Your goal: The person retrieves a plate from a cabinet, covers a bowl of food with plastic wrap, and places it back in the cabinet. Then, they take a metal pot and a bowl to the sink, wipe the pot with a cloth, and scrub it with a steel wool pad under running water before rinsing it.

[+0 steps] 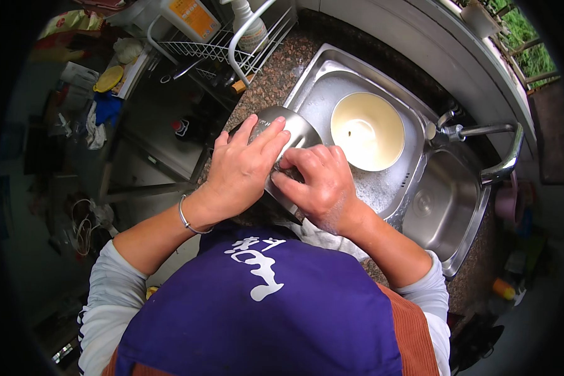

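Observation:
A brushed stainless-steel vessel (305, 131), perhaps a pot or its lid, lies at the counter's edge left of the large sink basin. My left hand (244, 169) rests on its upper side with the fingers spread. Close beside it, my right hand (317, 185) has its thumb and forefinger pinched together at the vessel's middle; what lies between them is hidden. Suds cling to the right wrist. A cream-coloured bowl (385, 127) stands in the soapy water of the large basin (319, 94), with a small dark speck inside.
A smaller steel basin (434, 207) and a chrome faucet (503, 171) are at the right. On the speckled counter (272, 70), a white wire rack (207, 49) holds a spray bottle (251, 30) and an orange-labelled jug (192, 19). A whitish cloth (331, 239) lies near my right wrist.

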Demonstrator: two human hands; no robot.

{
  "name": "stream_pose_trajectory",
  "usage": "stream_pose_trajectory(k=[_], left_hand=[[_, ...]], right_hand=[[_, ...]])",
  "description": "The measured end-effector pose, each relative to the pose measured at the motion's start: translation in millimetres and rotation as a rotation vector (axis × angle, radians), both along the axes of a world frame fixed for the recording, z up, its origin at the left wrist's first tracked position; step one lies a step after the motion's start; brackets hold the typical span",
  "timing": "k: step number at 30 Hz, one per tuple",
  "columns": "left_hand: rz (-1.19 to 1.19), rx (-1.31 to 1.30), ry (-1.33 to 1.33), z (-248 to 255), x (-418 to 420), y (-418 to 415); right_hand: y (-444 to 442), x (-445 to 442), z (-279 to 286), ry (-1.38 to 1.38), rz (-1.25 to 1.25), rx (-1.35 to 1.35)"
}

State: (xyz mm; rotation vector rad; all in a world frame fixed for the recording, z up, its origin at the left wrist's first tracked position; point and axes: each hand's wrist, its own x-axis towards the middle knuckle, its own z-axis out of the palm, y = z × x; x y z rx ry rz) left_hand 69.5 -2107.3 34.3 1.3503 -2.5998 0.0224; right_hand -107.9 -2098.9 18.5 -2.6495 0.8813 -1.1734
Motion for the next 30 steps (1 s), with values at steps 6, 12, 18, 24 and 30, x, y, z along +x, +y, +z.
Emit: stream_pose_trajectory(k=[6, 12, 18, 24, 30], left_hand=[[-0.051, -0.012, 0.017, 1, 5, -6], [-0.037, -0.008, 0.035, -1, 6, -5], [-0.057, -0.005, 0.026, 1, 2, -5], [-0.075, -0.012, 0.071, -1, 6, -9], [-0.093, 0.113, 0.097, 4, 11, -13]], right_hand=[[6, 2, -1, 0.008, -0.015, -0.038], [13, 0, -5, 0.004, 0.057, -0.027], [0, -8, -14, -0.018, -0.086, -0.002], [1, -5, -9, -0.002, -0.121, -0.027], [-11, -10, 1, 0.021, -0.147, 0.123]])
